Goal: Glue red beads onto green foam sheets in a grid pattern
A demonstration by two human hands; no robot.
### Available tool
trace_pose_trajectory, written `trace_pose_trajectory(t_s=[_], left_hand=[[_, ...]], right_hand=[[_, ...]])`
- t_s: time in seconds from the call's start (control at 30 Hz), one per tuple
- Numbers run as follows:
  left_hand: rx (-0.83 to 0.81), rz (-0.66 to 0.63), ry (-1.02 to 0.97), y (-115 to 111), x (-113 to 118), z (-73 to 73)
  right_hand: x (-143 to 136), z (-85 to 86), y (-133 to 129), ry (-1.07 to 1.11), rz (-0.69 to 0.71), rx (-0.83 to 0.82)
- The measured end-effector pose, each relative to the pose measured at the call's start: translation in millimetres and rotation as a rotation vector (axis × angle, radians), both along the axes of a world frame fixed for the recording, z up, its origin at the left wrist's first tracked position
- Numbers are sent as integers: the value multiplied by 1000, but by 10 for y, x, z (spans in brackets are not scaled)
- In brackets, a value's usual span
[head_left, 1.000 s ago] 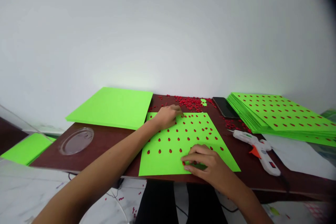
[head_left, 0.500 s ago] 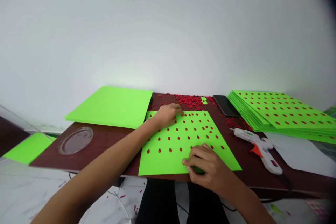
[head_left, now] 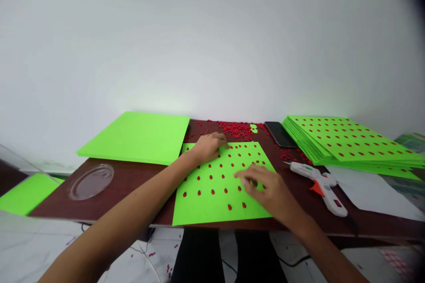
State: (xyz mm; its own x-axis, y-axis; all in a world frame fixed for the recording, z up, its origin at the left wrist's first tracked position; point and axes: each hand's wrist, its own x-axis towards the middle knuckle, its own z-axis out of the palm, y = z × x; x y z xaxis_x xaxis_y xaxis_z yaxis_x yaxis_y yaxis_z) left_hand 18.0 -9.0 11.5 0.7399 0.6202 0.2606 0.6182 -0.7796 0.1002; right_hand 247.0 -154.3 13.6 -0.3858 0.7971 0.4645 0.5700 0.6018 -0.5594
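A bright green sheet (head_left: 202,212) lies on the dark red-brown table, with small red teardrop-shaped pieces (head_left: 212,192) set on it in rows. My left hand (head_left: 210,147) rests on the sheet's far part, its fingers curled together by the top row; what they hold, if anything, is hidden. Over the sheet's right side is my right hand (head_left: 265,183), slightly blurred, with index finger and thumb apart and nothing visible between them. Two red pieces (head_left: 237,206) sit near the front edge below it. My right hand hides some of the rows.
A stack of plain green sheets (head_left: 139,137) and a clear plastic lid (head_left: 91,181) are on the left. Loose red pieces (head_left: 237,129) are scattered behind. A phone (head_left: 280,134), a glue gun (head_left: 320,181), a dotted green stack (head_left: 352,137) and white paper (head_left: 375,190) stand right.
My right hand has left the front row and moved up and slightly right, its pinch loosened. Two red pieces now show where it was. My left hand stays near the top row.
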Motion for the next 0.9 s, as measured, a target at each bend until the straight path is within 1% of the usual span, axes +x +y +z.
trace_pose_trajectory(t_s=[0.03, 0.07, 0.1, 0.13, 0.2, 0.23, 0.3, 0.4, 0.47, 0.6, 0.73, 0.8, 0.9], left_hand=[[0, -1, 1, -3, 2, 3], [0, -1, 2, -5, 2, 6], [1, -2, 3, -7, 2, 7], [1, -3, 4, -8, 0, 9], [3, -5, 8, -8, -7, 8], [4, -5, 10, -8, -11, 7], [4, -5, 14, -7, -18, 4], [-2, -3, 12, -5, -20, -2], [-5, 0, 4, -3, -18, -7], [-10, -2, -11, 4, -16, -14], [-12, -5, -10, 9, -20, -15], [-9, 0, -9, 8, -21, -15], [-3, 9, 0, 6, -20, -12]], right_hand=[[56, 53, 199, 8, -98, -7], [110, 97, 428, -4, -177, 22], [155, 124, 674, -52, -215, 33], [189, 133, 921, -113, -229, 45], [215, 96, 1355, -266, -222, 28], [211, 56, 1519, -291, -212, 26], [186, -41, 1725, -320, -200, 32], [176, -147, 1788, -327, -195, 54], [201, -153, 1749, -322, -186, 67], [254, -35, 1616, -290, -136, 57], [224, 81, 1472, -275, 63, -18], [180, 90, 1425, -316, 139, -43], [104, 69, 1393, -399, 146, -45]])
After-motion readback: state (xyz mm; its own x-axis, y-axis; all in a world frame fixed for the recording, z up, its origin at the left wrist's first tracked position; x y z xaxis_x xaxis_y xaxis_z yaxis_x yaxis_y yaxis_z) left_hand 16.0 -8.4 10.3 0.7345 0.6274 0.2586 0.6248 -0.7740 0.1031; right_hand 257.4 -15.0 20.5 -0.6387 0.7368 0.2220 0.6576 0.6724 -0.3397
